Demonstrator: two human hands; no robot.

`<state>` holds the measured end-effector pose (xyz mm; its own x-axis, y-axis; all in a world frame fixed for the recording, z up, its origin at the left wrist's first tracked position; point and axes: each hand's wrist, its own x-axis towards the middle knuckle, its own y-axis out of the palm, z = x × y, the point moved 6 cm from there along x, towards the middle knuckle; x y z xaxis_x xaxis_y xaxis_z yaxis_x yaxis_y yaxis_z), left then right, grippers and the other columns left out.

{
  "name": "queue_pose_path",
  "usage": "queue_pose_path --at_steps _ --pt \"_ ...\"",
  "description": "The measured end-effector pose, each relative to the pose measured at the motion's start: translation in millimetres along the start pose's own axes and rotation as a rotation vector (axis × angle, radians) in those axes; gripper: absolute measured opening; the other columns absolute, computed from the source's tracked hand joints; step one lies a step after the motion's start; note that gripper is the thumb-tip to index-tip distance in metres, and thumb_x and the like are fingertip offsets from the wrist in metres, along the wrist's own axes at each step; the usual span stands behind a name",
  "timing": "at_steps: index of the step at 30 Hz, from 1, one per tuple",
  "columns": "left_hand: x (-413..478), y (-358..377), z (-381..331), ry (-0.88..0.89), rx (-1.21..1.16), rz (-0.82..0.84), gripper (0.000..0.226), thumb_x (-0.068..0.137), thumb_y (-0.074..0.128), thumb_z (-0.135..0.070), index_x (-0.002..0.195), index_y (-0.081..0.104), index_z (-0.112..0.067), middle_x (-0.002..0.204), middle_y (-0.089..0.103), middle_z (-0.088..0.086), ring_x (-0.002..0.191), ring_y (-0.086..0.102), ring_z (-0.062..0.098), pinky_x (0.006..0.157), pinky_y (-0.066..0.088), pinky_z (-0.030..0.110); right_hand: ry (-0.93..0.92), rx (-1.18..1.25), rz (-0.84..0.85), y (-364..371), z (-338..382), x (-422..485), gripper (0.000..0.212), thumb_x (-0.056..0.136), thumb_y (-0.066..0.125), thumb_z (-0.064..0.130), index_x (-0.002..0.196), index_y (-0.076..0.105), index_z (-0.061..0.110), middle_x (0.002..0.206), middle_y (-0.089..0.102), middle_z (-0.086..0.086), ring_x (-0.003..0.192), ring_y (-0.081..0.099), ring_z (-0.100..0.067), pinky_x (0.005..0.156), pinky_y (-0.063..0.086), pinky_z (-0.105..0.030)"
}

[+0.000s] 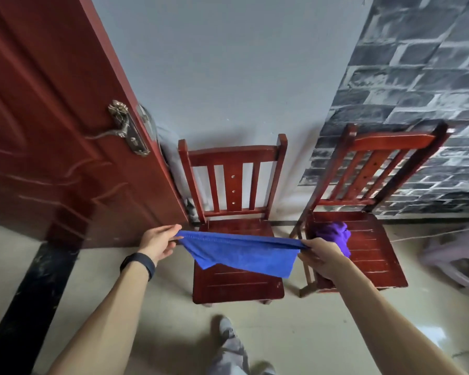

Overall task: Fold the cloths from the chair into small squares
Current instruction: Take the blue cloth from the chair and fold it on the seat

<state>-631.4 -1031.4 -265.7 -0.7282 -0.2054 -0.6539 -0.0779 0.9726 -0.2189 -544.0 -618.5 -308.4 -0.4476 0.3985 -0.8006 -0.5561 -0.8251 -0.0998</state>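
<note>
Blue microfibre cloth (240, 249) is stretched in the air over the seat of the left red wooden chair (234, 282), left hand (159, 240) and right hand (321, 257) each pinching 1 end with their fingers. Crumpled purple cloth (333, 235) sits on the right red wooden chair (368, 255), just behind the right hand.

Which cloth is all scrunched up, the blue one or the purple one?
The purple cloth, bunched on the seat of the right chair. The blue cloth is stretched out between the left hand and the right hand.
</note>
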Motion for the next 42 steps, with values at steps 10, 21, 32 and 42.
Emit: queue_pose_path --at_steps 10,21,32,42 --pt "-14.3 -1.8 -29.1 0.036 0.051 0.056 0.016 0.095 0.061 -0.025 0.106 0.072 -0.020 0.082 0.071 -0.001 0.061 0.045 0.010 0.064 0.042 0.024 -0.162 0.020 -0.021 -2.4 31.1 -0.6 0.012 0.090 0.071 0.008 0.087 0.062 0.000 0.055 0.053 -0.008 0.038 0.051 -0.008 0.041 0.052 -0.021" --pt "-18.7 -4.9 -98.8 0.504 0.665 0.070 0.017 0.076 0.081 -0.022 0.091 0.076 -0.026 0.081 0.073 -0.009 0.080 0.067 0.012 0.071 0.050 0.025 -0.824 -0.947 0.017 16.1 109.6 -66.5 0.023 0.081 0.072 0.014 0.102 0.070 0.023 0.086 0.070 0.001 0.072 0.068 -0.021 0.060 0.047 -0.015" --pt "-28.7 -8.4 -126.2 0.992 0.980 -0.166 0.017 0.091 0.067 -0.025 0.096 0.077 -0.012 0.102 0.067 0.004 0.097 0.061 0.023 0.083 0.044 0.029 -1.405 -1.183 -0.034 20.1 110.7 -64.9 0.011 0.095 0.061 0.006 0.094 0.072 0.005 0.093 0.063 -0.011 0.079 0.065 -0.034 0.074 0.055 -0.039" --pt "-51.2 -8.2 -129.1 1.516 1.485 -0.322 0.028 0.096 0.046 -0.034 0.079 0.060 -0.017 0.065 0.059 0.000 0.066 0.059 0.025 0.057 0.044 0.034 -1.580 -1.357 -0.106 21.9 99.2 -62.8 0.044 0.071 0.069 -0.011 0.112 0.059 -0.001 0.088 0.055 -0.014 0.076 0.057 -0.036 0.060 0.055 -0.045"
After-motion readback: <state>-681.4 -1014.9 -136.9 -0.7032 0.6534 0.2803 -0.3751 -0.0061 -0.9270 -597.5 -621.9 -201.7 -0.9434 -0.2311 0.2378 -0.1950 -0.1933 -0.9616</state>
